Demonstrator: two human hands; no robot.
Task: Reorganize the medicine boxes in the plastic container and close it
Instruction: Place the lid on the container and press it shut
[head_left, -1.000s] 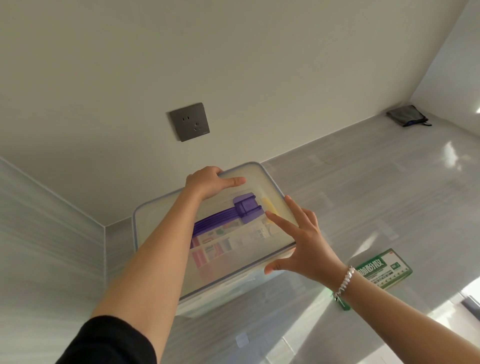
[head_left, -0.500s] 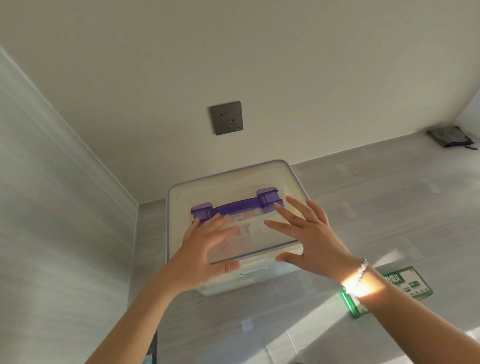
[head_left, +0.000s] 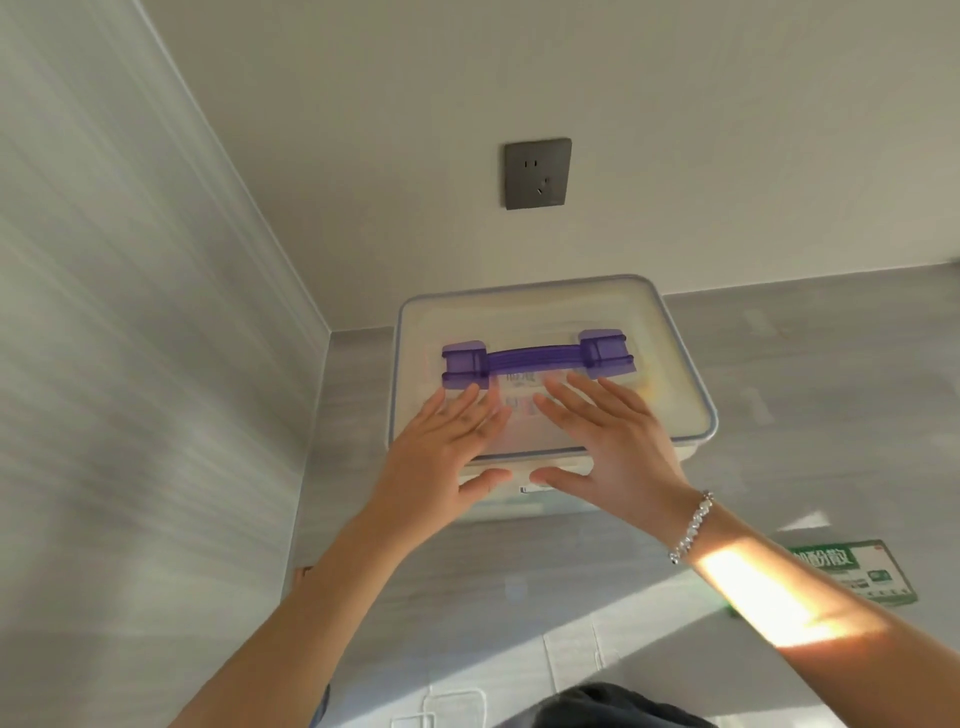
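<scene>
Both hands, left hand (head_left: 441, 462) and right hand (head_left: 613, 441), lie flat, fingers straight and spread. Beneath them sits the translucent plastic container's lid (head_left: 545, 312), its purple handle (head_left: 535, 358) just beyond the fingertips.

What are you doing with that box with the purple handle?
A person is closing a plastic container of medicine boxes. The lid is on, and both hands lie flat on it near the front edge, just below the purple handle: the left hand and the right hand, fingers straight, thumbs over the front rim. One green medicine box lies outside on the floor to the right.
</scene>
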